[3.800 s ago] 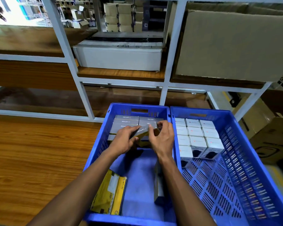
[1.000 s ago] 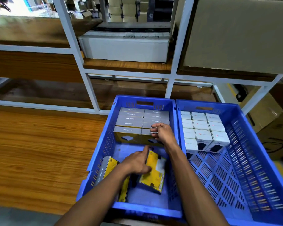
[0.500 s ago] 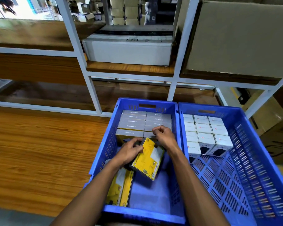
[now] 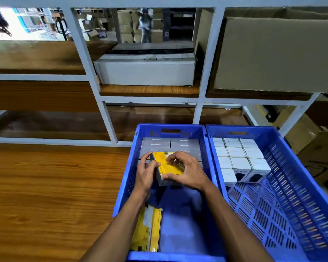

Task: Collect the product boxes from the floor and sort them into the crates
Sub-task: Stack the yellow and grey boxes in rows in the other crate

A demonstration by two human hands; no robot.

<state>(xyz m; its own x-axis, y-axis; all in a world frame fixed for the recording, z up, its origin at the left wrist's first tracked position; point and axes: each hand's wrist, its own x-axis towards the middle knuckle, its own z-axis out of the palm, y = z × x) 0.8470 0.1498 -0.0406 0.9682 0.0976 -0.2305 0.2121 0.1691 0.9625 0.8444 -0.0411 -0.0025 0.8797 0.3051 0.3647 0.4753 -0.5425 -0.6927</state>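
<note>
Hands: left hand (image 4: 147, 172) and right hand (image 4: 186, 172) both grip yellow box (image 4: 168, 168); advise seating it upright, flush against grey row (image 4: 170, 145), left crate (image 4: 134, 148).

Two crates side by side before shelving (image 4: 199, 103); left crate (image 4: 125, 178) holds stacked boxes (image 4: 170, 145) at rear; right crate (image 4: 295, 167) likewise (image 4: 235, 154).

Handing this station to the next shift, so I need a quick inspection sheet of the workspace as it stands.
Surface: wooden floor.
Job's things: left crate holds rows of grey boxes and a loose yellow box; right crate holds white boxes.
Clutter: nothing seen.
Grippers: left hand and right hand grip a yellow-faced box.
Cables: nothing seen.
Surroundings: white shelving, cardboard carton.
</note>
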